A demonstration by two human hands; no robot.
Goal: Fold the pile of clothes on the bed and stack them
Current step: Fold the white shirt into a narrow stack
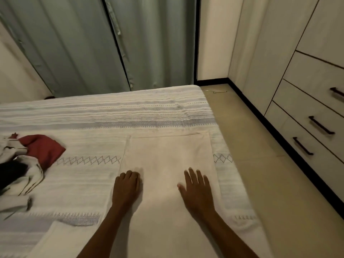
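Though under both hands [160, 185], cream garment [167, 151] flat, smooth, rect.

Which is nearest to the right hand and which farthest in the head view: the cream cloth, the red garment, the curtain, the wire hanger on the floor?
From the right hand:
1. Cream cloth, directly under the hand, spread on the bed.
2. Red garment, in the pile at the bed's left side.
3. Wire hanger, on the floor past the bed's far corner.
4. Curtain, behind the bed's far edge.
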